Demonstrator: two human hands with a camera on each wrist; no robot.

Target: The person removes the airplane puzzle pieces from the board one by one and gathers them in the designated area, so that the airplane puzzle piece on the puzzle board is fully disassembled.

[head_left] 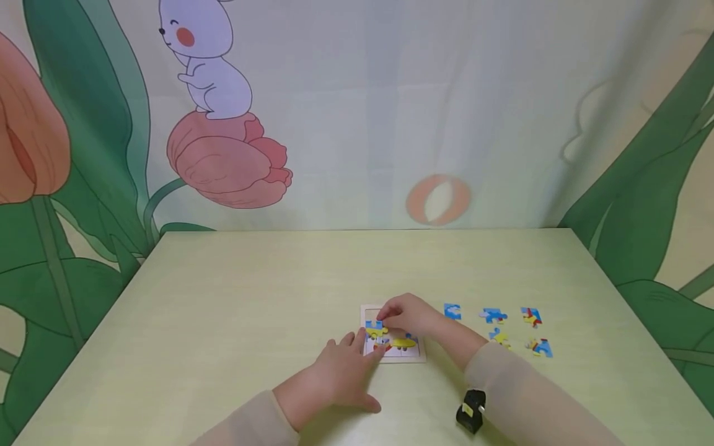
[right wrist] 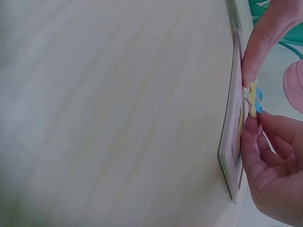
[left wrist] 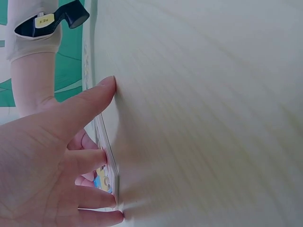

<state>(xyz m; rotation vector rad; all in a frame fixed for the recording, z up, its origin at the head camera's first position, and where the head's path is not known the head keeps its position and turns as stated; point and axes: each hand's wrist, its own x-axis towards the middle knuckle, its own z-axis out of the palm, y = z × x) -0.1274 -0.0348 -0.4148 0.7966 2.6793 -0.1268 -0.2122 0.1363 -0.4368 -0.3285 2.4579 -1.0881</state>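
Note:
A pale square puzzle tray (head_left: 422,357) lies on the table, partly filled with picture pieces along its near side. Over its left part, the thumb and fingers of my right hand (head_left: 411,314) pinch the edge of a yellow-and-blue jigsaw piece (head_left: 375,328). That piece (right wrist: 253,99) is tilted up from the tray in the right wrist view. My left hand (head_left: 341,370) lies at the tray's near left corner with fingers extended and thumb spread. Its fingertips rest at the tray's edge, and one reaches over the filled pieces close to the pinched piece.
Several loose jigsaw pieces (head_left: 494,316) lie to the right of the tray, beside and beyond my right forearm. A black wrist device (head_left: 471,411) sits at the right sleeve. Behind the table's far edge hangs a printed curtain (head_left: 357,124).

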